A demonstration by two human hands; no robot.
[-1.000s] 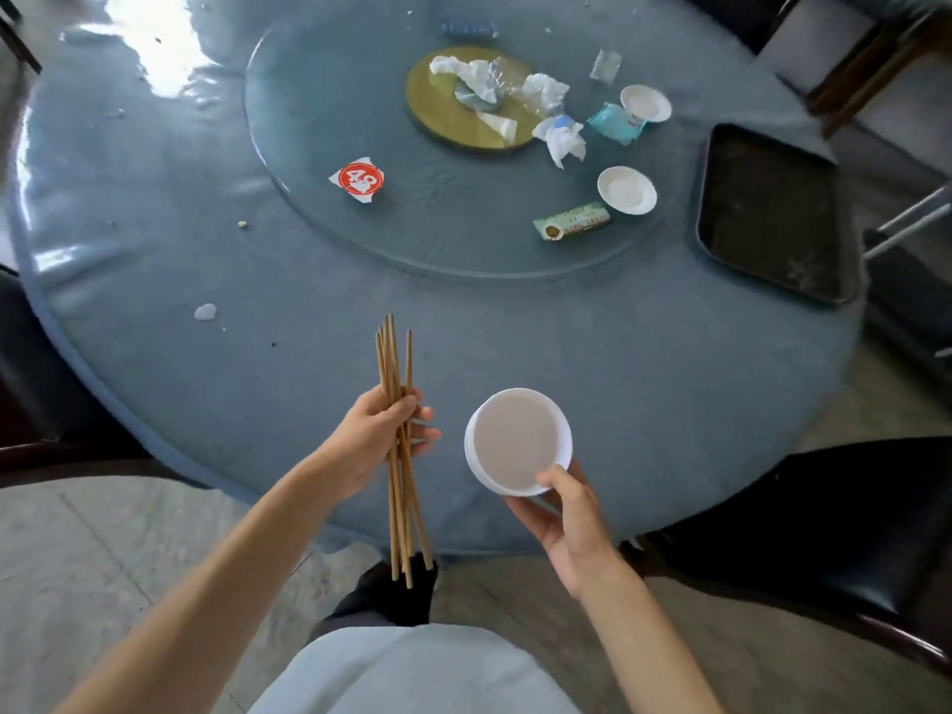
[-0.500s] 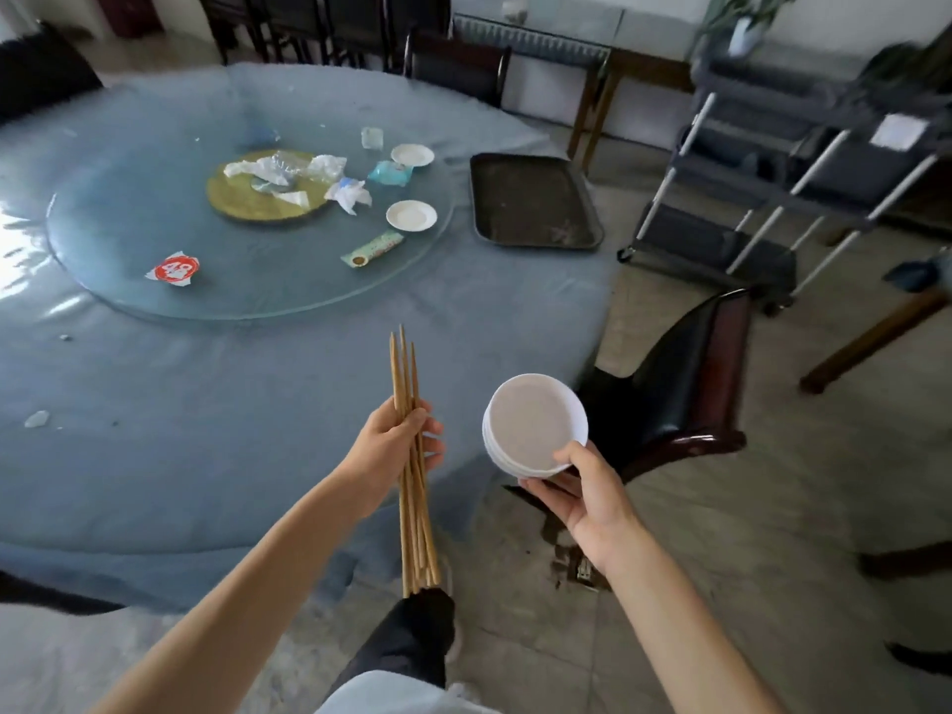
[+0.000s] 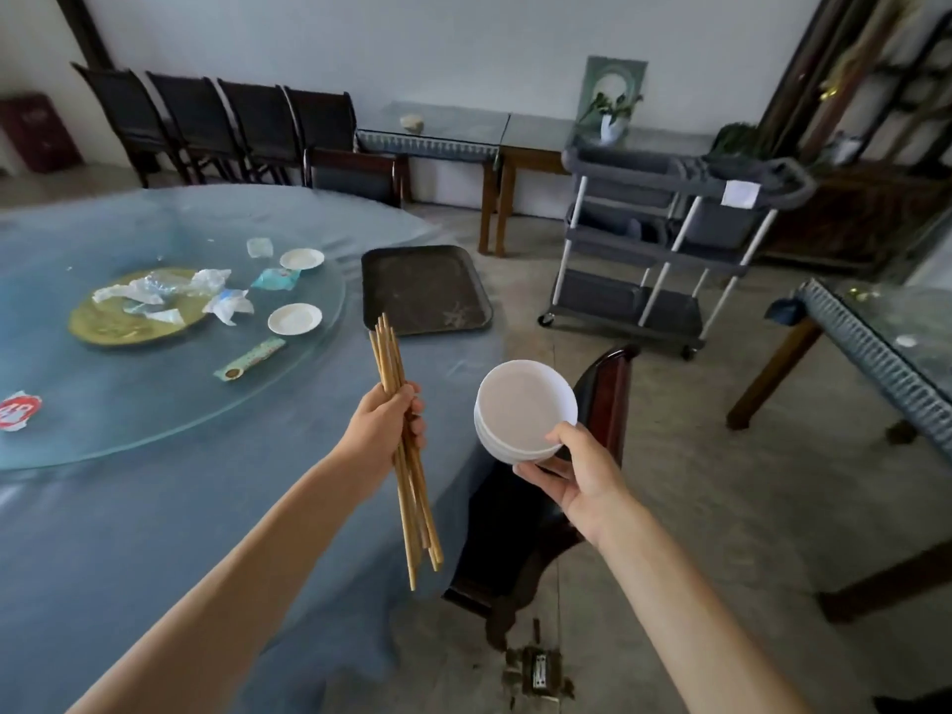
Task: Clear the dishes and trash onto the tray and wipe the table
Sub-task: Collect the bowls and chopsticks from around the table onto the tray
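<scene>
My left hand (image 3: 384, 430) grips a bundle of several wooden chopsticks (image 3: 407, 487), held upright over the table's right edge. My right hand (image 3: 582, 474) holds a stack of white bowls (image 3: 523, 409) out past the table, above a dark chair. The dark tray (image 3: 425, 291) lies bare on the round blue-covered table (image 3: 154, 533), beyond the chopsticks. On the glass turntable (image 3: 154, 414) sit two small white dishes (image 3: 294, 318) (image 3: 302, 259), crumpled plastic wrappers (image 3: 170, 291) on a gold plate (image 3: 103, 327), a green packet (image 3: 250, 358) and a red-and-white wrapper (image 3: 18, 410).
A dark wooden chair (image 3: 541, 507) stands tucked at the table's right edge below my right hand. A grey service cart (image 3: 664, 249) stands on the floor behind the tray. Another glass-topped table (image 3: 886, 342) is at the right. Several chairs (image 3: 232, 126) line the back wall.
The view has swung up and to the right, so the room, cart and tray come into sight. Both hands keep their loads and sit further right along the table's edge.
</scene>
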